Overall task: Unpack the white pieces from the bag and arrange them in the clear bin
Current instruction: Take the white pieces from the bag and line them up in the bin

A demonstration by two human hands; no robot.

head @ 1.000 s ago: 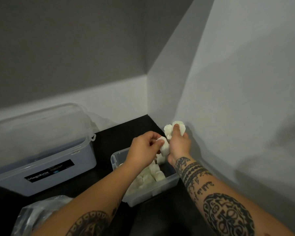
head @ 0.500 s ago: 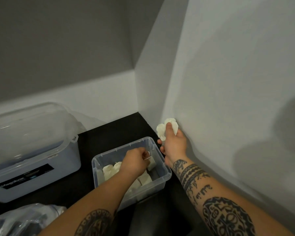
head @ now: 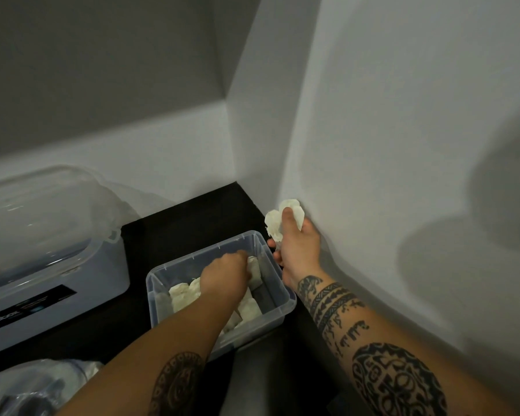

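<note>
The left hand (head: 225, 276) pinches one white piece (head: 254, 267) inside the clear bin (head: 278, 310), middle of the frame. The right hand (head: 297, 244) grips spare pieces (head: 275, 225) just above. They look light and crumbly; hold their sides softly.

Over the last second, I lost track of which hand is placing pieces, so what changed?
The left hand carried one white piece down from beside the right hand into the clear bin and now sets it at the bin's far right end, fingers around it. The right hand stayed raised by the wall, holding its cluster of pieces. The big lidded box and bag did not move.
</note>
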